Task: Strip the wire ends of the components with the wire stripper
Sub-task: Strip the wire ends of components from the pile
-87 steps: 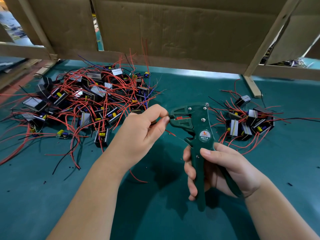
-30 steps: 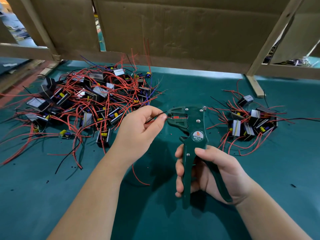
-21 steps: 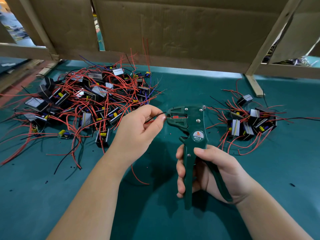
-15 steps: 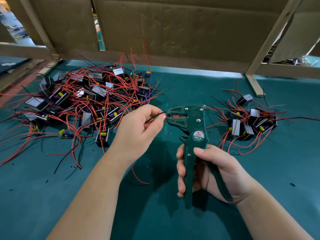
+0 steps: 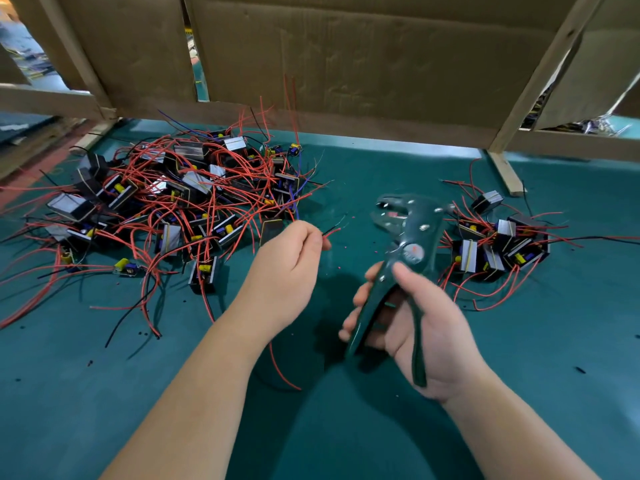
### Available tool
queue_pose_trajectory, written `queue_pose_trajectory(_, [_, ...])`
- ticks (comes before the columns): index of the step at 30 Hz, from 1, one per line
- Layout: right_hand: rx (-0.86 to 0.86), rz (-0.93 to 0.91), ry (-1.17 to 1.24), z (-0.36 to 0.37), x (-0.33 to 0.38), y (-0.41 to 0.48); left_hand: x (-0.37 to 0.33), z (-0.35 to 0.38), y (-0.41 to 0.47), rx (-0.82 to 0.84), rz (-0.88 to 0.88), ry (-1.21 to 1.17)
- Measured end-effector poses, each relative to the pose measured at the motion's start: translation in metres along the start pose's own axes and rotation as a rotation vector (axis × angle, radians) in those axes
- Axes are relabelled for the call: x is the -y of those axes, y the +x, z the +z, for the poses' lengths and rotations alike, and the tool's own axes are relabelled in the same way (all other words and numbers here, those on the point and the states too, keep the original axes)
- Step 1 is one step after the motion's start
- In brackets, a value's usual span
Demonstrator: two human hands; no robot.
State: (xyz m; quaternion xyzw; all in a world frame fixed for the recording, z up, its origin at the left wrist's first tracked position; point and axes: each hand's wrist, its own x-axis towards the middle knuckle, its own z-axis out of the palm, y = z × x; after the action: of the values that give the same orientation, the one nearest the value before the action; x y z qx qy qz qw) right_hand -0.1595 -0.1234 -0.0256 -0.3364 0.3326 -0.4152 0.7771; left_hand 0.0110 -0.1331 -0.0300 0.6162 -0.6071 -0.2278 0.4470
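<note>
The counter [image 5: 381, 168] wears smooth teal matting and is backed by creased brown cardboard [image 5: 346, 57] on a raw wooden frame [image 5: 540, 74]. The stripper [image 5: 412, 230], dark green with bright rivets and a round label, is held above the counter's middle. Its long axis slants, with the handles toward the near edge and the blurred head toward the far left. The right hand [image 5: 415, 320] curls round both handles, thumb on top. The left hand [image 5: 287, 271], fingers curled, pinches thin red and black wires [image 5: 332, 232] whose tips point right at the head, just apart from it. A heap [image 5: 173, 195] of boxy black components with tangled red leads lies loose at the left, and a smaller cluster [image 5: 498, 244] at the right.
</note>
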Motion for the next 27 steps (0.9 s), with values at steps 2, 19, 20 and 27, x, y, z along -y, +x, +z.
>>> queue_pose_trajectory(2, [-0.008, -0.067, 0.019, -0.006, 0.005, 0.002, -0.001, -0.001, 0.001, 0.004, -0.049, -0.041])
queue_pose_trajectory(19, [-0.008, -0.122, 0.075, -0.017, 0.023, 0.006, -0.016, 0.008, -0.012, 0.502, -0.142, -0.131])
queue_pose_trajectory(20, [-0.031, -0.134, 0.066, -0.018, 0.025, 0.007, -0.017, 0.006, -0.011, 0.509, -0.173, -0.187])
queue_pose_trajectory(27, [0.089, -0.072, 0.077, -0.027, 0.029, 0.003, -0.018, -0.003, -0.005, 0.404, -0.240, -0.384])
